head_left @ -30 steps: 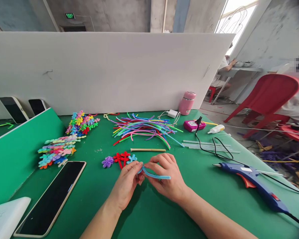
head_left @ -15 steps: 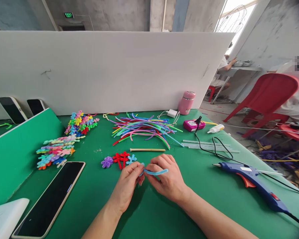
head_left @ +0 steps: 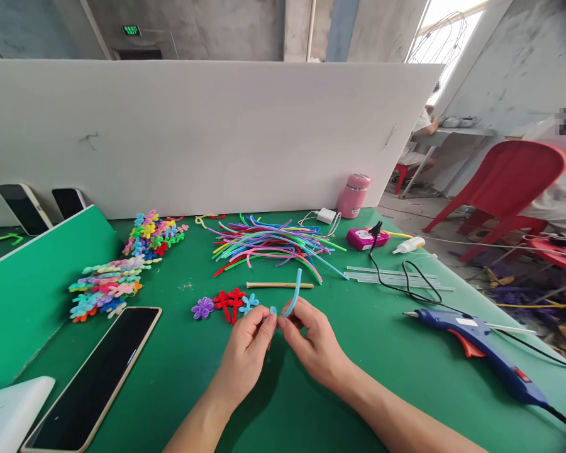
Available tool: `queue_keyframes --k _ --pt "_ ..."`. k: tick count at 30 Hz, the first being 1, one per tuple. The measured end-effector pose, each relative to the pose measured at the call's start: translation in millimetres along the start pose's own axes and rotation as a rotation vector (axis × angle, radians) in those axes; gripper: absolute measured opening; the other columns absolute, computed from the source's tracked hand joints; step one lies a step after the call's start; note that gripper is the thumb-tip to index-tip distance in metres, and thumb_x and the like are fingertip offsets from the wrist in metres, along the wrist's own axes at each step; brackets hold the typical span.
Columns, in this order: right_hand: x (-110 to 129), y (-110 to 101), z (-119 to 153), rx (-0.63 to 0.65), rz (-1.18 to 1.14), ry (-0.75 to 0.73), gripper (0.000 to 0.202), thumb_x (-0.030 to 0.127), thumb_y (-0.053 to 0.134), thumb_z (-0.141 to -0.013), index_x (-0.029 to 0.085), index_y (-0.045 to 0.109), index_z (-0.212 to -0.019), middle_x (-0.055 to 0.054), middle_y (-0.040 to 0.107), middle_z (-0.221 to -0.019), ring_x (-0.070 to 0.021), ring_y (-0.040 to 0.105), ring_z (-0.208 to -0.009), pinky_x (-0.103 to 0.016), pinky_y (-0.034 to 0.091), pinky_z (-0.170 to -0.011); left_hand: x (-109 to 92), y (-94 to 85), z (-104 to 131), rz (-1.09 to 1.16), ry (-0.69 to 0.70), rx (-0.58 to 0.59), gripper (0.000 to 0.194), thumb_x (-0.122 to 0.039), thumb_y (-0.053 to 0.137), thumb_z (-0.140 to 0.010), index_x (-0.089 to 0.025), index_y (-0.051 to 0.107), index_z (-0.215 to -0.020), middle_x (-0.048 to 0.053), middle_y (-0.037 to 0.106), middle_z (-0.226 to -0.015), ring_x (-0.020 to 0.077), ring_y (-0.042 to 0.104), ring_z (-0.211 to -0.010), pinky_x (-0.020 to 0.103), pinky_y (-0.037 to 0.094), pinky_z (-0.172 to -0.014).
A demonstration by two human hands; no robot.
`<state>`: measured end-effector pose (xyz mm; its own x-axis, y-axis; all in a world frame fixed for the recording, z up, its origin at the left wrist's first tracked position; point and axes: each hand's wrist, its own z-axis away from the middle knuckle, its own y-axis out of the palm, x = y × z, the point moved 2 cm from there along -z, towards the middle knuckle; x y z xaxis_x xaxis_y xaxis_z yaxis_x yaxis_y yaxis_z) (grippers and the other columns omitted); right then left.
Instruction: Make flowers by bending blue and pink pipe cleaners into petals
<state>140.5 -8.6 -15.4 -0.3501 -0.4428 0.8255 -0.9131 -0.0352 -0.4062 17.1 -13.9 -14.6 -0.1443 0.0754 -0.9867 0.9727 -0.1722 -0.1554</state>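
Note:
A light blue pipe cleaner (head_left: 295,294) runs between my two hands, its free end curving up above the right one. My left hand (head_left: 251,340) is closed, pinching a short bent part of it between thumb and fingers. With thumb and forefinger, my right hand (head_left: 314,340) grips the longer part. The fingers hide how it is bent between them. Just beyond the left hand lie a small blue pipe-cleaner flower (head_left: 249,302), red pipe-cleaner shapes (head_left: 229,304) and a purple flower (head_left: 202,307). A thin wooden stick (head_left: 279,285) lies behind the hands.
Loose coloured pipe cleaners (head_left: 273,242) are heaped farther back. Finished flowers (head_left: 106,286) are stacked at the left beside a phone (head_left: 94,377). On the right lie a blue glue gun (head_left: 476,346), clear glue sticks (head_left: 396,275), a black cable and a pink bottle (head_left: 353,196).
The pipe cleaner's free end has swung from pointing right to pointing up. My right hand has turned, its thumb and forefinger now at the blue stem; the left hand has shifted slightly.

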Motion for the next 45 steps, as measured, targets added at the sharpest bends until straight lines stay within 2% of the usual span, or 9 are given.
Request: queue_keyframes --k 6,9,18,24,28,30,33,37,45 --pt "-3.3 8.0 -2.2 0.122 -0.569 0.423 0.019 0.03 0.045 -0.071 0.016 0.042 -0.058 0.004 0.033 -0.054 -0.008 0.028 -0.051 -0.021 0.026 -0.049 -8.9 -1.3 0.5 -0.115 0.177 -0.053 0.02 -0.027 0.049 -0.077 -0.02 0.051 -0.058 0.0 0.044 -0.06 0.0148 0.038 -0.058 0.025 0.029 -0.056" --pt "-4.2 8.8 -2.7 0.144 -0.688 0.542 0.02 0.032 0.049 -0.067 0.016 0.043 -0.056 0.005 0.03 -0.052 -0.0072 0.025 -0.049 -0.02 0.022 -0.047 -9.2 -0.6 0.3 -0.104 0.205 -0.046 0.019 -0.025 0.05 -0.077 -0.021 0.055 -0.059 0.0 0.045 -0.06 0.0162 0.04 -0.059 0.025 0.03 -0.058" --pt "-6.6 7.6 -1.9 0.124 -0.619 0.414 0.028 0.038 0.054 -0.071 0.015 0.044 -0.057 0.005 0.035 -0.054 -0.0073 0.028 -0.053 -0.021 0.026 -0.052 -4.1 -1.0 -0.9 -0.079 0.069 -0.05 0.026 -0.031 0.048 -0.078 -0.02 0.044 -0.055 -0.004 0.039 -0.054 0.0121 0.034 -0.051 0.024 0.027 -0.051" --pt "-12.0 1.9 -1.7 0.122 -0.355 0.321 0.031 0.042 0.043 -0.08 0.015 0.047 -0.064 0.003 0.041 -0.058 -0.0086 0.036 -0.053 -0.021 0.031 -0.049 6.8 -4.4 -4.1 0.198 -0.081 -0.076 0.029 -0.035 0.052 -0.076 -0.018 0.043 -0.054 -0.005 0.038 -0.049 0.0101 0.034 -0.05 0.022 0.028 -0.05" --pt "-13.3 -7.7 -2.0 -0.043 0.052 0.063 0.017 0.029 0.046 -0.08 0.017 0.051 -0.071 0.0 0.048 -0.065 -0.0106 0.043 -0.058 -0.022 0.037 -0.052 12.3 -5.1 -6.4 0.345 -0.107 -0.113 0.026 -0.033 0.054 -0.074 -0.018 0.045 -0.055 -0.006 0.038 -0.05 0.0091 0.034 -0.05 0.022 0.029 -0.049" --pt "-12.0 -10.2 -1.6 -0.054 0.188 -0.08 0.01 0.024 0.048 -0.079 0.017 0.053 -0.084 -0.002 0.052 -0.072 -0.0118 0.048 -0.062 -0.023 0.041 -0.055 13.3 -4.7 -7.2 0.378 -0.113 -0.114 0.024 -0.033 0.055 -0.074 -0.018 0.046 -0.057 -0.006 0.038 -0.05 0.0089 0.035 -0.05 0.022 0.029 -0.048" --pt "-9.7 -12.2 -1.8 -0.029 0.347 -0.268 0.023 0.023 0.05 -0.079 0.017 0.052 -0.101 -0.007 0.056 -0.082 -0.015 0.051 -0.071 -0.026 0.044 -0.061 12.5 -3.7 -8.8 0.388 -0.127 -0.108 0.024 -0.033 0.055 -0.073 -0.017 0.047 -0.057 -0.006 0.038 -0.05 0.0087 0.035 -0.05 0.021 0.029 -0.048" --pt "-9.0 -16.0 -3.9 -0.054 0.539 -0.38 0.022 0.028 0.052 -0.08 0.017 0.058 -0.097 -0.007 0.057 -0.081 -0.0175 0.05 -0.074 -0.028 0.042 -0.062 5.7 -1.3 -14.1 0.369 -0.164 -0.039 0.028 -0.032 0.056 -0.072 -0.017 0.043 -0.053 -0.006 0.035 -0.049 0.0079 0.033 -0.048 0.021 0.028 -0.047" --pt "-3.8 -20.6 -5.8 -0.056 0.666 -0.393 0.018 0.031 0.05 -0.081 0.018 0.062 -0.084 -0.006 0.058 -0.077 -0.0167 0.047 -0.07 -0.029 0.035 -0.061 -2.0 0.3 -26.0 0.394 -0.223 0.119 0.028 -0.03 0.057 -0.071 -0.016 0.043 -0.052 -0.006 0.034 -0.049 0.0073 0.033 -0.048 0.021 0.026 -0.047"
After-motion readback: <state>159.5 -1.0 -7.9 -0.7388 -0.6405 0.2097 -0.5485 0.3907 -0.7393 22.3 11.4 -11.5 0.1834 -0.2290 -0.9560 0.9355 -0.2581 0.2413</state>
